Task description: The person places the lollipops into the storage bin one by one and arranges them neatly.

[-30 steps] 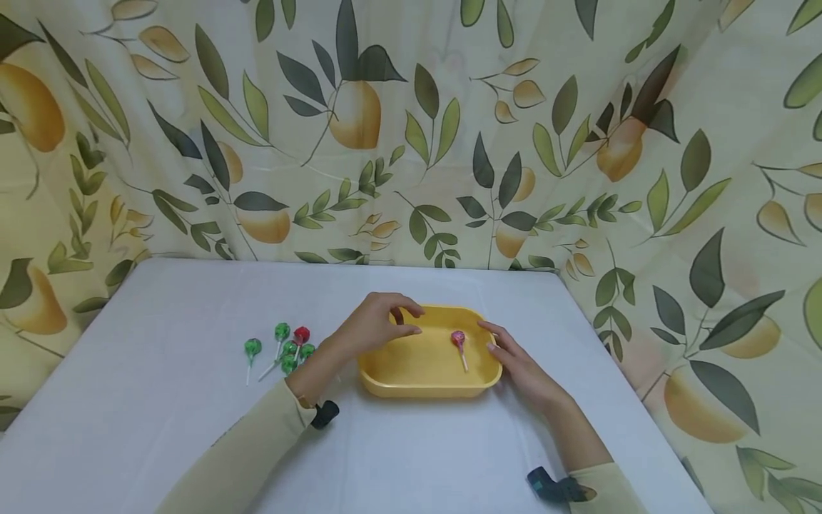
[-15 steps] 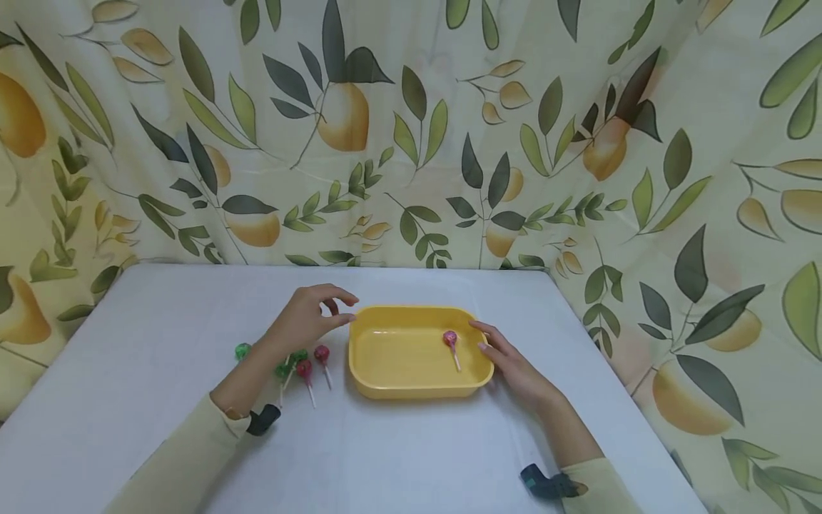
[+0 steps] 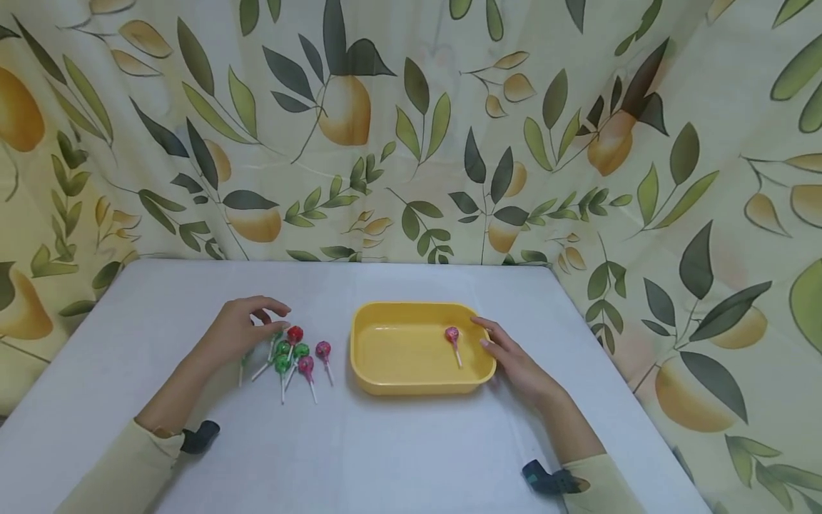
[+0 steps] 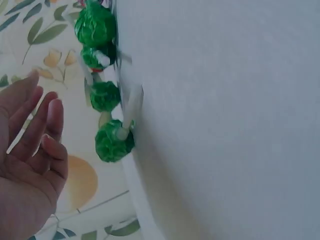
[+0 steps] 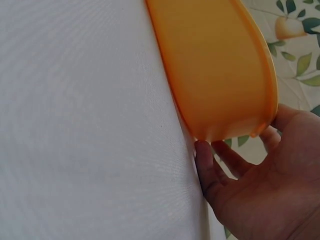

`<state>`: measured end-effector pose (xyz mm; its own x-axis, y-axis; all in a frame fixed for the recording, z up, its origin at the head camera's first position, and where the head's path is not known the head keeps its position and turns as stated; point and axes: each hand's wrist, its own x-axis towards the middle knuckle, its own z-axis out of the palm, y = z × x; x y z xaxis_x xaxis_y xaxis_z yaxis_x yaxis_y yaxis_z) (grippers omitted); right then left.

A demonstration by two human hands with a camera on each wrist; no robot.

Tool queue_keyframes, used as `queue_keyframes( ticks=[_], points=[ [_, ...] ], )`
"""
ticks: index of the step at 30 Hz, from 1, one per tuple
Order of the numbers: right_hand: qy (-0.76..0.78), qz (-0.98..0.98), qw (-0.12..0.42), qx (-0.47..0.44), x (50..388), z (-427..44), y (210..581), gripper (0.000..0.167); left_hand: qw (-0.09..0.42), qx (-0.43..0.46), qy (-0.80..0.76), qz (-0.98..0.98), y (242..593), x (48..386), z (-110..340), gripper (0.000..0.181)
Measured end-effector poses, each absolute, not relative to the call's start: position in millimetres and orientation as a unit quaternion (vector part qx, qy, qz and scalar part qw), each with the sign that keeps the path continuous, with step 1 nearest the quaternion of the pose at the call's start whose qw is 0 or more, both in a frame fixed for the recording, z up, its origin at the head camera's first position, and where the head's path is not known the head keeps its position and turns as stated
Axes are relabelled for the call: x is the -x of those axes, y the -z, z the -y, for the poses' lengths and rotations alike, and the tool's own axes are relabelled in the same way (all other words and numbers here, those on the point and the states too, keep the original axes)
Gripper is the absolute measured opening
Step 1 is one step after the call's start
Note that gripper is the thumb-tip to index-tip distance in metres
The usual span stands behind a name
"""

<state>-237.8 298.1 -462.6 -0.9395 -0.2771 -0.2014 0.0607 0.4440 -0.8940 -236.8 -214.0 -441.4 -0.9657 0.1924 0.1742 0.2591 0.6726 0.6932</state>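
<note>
A: Holding what in the left hand [image 3: 237,330]?

B: Nothing visible; loosely bent at the fingers, just beside the green lollipops [image 4: 114,142], contact uncertain.

A: And with the right hand [image 3: 519,365]?

B: Relaxed, touching the right end of the yellow tray [image 3: 417,390] without clenching.

A: Seen where, the lollipops?

B: Clustered left of the tray on the white table [image 3: 385,457], with one red lollipop [image 3: 295,335] and two pink lollipops [image 3: 323,349]; also, singly, inside the tray toward the right: a pink lollipop [image 3: 452,337].

A: Likely handling?

B: Probably light, hard-headed, slick-wrapped; best pinched at head or stick. For the tray: presumably stiff, light, best steadied by the rim.
</note>
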Motion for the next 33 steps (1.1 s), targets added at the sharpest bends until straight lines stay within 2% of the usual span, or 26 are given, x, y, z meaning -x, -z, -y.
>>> queue_keyframes(
  ticks=[4,14,33],
  points=[
    [0.53,-0.829,0.163,0.068,238.6,-298.4,463.9,0.048,0.032,0.106,0.391,0.914,448.2,233.8,231.1,0.026],
    [0.542,-0.82,0.16,0.087,239.6,-297.8,466.2,0.046,-0.039,0.058,0.426,0.902,462.7,230.0,254.5,0.034],
    [0.534,-0.826,0.159,0.083,239.2,-299.5,462.7,0.049,-0.065,0.083,0.417,0.903,476.1,223.5,286.2,0.03]
  ],
)
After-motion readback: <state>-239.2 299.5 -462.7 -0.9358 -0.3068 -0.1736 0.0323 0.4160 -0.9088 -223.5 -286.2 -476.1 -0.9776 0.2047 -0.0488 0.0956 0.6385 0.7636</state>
